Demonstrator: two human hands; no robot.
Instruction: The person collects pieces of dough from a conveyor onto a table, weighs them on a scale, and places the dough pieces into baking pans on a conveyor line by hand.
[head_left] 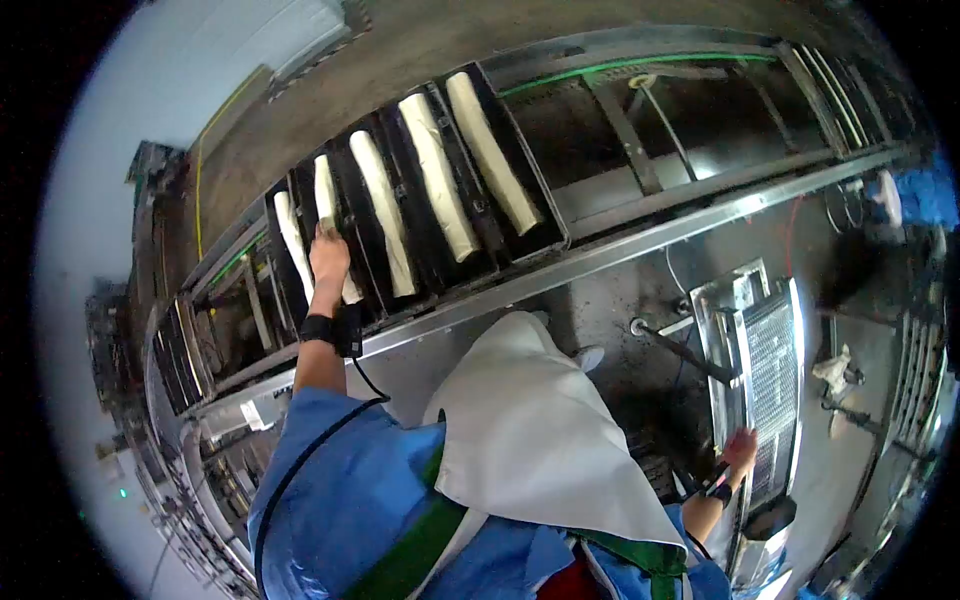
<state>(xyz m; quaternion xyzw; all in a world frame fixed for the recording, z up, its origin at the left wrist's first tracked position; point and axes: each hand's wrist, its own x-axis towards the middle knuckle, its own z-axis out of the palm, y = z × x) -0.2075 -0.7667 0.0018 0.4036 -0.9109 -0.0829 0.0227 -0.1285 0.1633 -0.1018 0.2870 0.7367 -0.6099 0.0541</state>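
Several long pale dough rolls (pixel 437 175) lie side by side in the channels of a dark multi-channel pan (pixel 545 190). My left hand (pixel 328 262) is over the second roll from the left, its fingers curled on the dough roll (pixel 324 190) near the middle. The hand hides part of that roll; its lower end shows below. Off to the right, my right hand (pixel 740 450) is at the edge of a shiny metal unit with a textured mesh belt (pixel 772 370). Its fingers look extended and seem to hold nothing.
The pan sits on a conveyor frame with a long metal rail (pixel 640 225) crossing in front of me. A small metal post (pixel 690 350) stands beside the mesh unit. At the far right is another person's blue sleeve (pixel 925 195). A cable runs along my left arm.
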